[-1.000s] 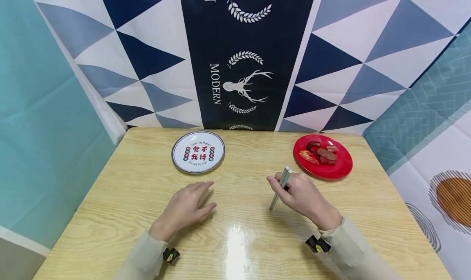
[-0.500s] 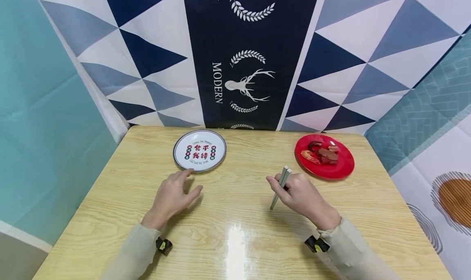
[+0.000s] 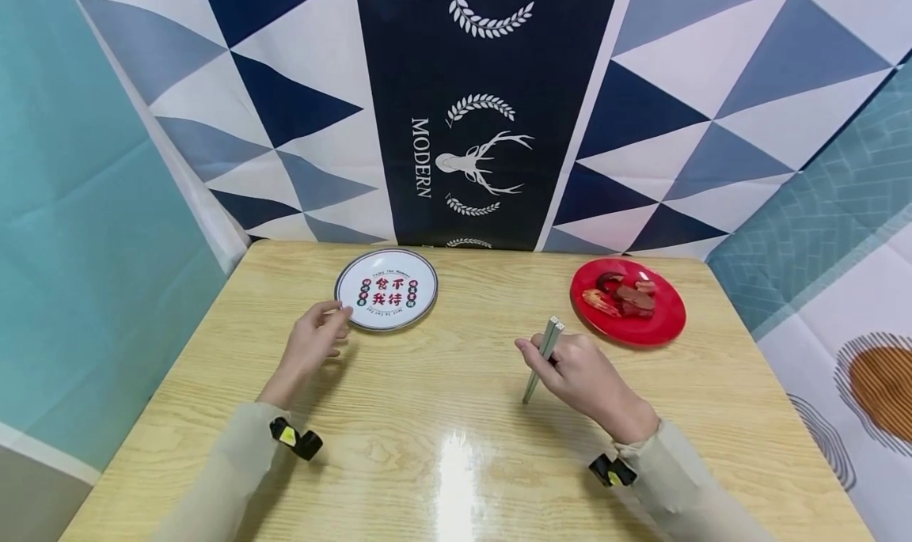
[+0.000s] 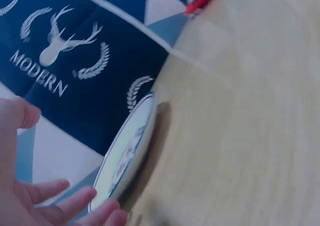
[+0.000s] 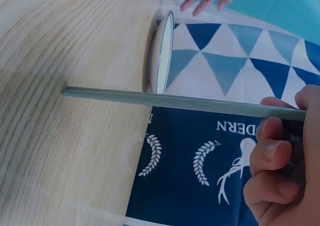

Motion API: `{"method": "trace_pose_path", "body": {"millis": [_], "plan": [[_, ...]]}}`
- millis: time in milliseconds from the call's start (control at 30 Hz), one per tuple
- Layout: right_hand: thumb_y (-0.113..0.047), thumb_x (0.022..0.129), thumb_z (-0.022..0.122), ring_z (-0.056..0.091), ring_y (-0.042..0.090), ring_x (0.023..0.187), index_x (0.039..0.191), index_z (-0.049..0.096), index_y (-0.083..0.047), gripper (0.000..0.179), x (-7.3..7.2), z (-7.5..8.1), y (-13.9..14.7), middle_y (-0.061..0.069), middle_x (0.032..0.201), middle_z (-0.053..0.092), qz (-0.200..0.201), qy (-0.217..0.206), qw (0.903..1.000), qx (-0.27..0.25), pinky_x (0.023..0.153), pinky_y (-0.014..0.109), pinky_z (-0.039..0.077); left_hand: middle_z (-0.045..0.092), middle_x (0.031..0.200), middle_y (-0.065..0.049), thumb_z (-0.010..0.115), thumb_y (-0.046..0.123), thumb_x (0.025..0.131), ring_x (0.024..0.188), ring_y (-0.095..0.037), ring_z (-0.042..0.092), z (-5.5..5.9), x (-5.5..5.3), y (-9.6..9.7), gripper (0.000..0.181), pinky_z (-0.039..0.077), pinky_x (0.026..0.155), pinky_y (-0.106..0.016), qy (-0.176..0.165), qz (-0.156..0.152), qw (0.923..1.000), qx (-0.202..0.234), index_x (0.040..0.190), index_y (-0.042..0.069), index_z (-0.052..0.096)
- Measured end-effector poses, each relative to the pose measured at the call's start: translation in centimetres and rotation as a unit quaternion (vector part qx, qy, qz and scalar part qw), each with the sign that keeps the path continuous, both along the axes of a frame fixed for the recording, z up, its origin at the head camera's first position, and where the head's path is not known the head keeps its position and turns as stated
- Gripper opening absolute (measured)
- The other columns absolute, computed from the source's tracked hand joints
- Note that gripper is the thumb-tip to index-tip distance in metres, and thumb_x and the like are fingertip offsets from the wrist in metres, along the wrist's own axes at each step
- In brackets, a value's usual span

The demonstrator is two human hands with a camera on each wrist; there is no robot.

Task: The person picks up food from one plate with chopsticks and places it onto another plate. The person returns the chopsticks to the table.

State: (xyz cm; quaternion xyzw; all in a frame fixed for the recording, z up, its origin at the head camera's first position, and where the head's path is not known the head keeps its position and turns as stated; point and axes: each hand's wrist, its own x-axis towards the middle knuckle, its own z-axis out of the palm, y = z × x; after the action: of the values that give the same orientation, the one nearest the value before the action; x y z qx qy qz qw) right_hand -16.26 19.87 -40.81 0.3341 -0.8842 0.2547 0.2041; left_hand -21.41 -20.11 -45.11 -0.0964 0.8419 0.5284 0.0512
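The white plate (image 3: 392, 289) lies flat on the counter (image 3: 456, 384), printed face up with nothing on it. Just beside its left near edge hangs the left hand (image 3: 313, 340), fingers loosely spread and thumb apart, holding nothing. From the head view the fingertips overlap the rim, but the right wrist view shows a gap, so they appear not to touch it. To the right of the white plate and nearer the person, the right hand (image 3: 580, 368) is curled around a pair of chopsticks (image 3: 549, 343), their thin ends slanting down; whether these touch the wood I cannot tell. Well to the right of the white plate sits a red plate (image 3: 670, 312) with a few pieces of food (image 3: 632, 301), one of them a brownish slab. Behind the white plate hangs a patterned cloth (image 3: 299, 91).

The step in hand looks like bringing the left hand to the white plate. The next move probably calls for lowering those fingers onto its left rim to grip or steady it, while the chopsticks stay well clear.
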Motion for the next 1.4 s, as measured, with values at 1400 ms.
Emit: {"method": "trace_pose_path", "body": {"millis": [1400], "plan": [[-0.037,0.104,0.063,0.056,-0.001,0.057,0.069,0.076,-0.026,0.040,0.0,2.4,1.2,0.003,0.104,0.080,0.037,-0.199,0.9777,0.058,0.050,0.017,0.043,0.074,0.089,-0.006,0.056,0.027,0.108,0.070,-0.015,0.076,-2.7,-5.1,-1.3,0.050,0.065,0.074,-0.029,-0.148,0.020,0.9724,0.179,0.144,-0.007,0.047]]}}
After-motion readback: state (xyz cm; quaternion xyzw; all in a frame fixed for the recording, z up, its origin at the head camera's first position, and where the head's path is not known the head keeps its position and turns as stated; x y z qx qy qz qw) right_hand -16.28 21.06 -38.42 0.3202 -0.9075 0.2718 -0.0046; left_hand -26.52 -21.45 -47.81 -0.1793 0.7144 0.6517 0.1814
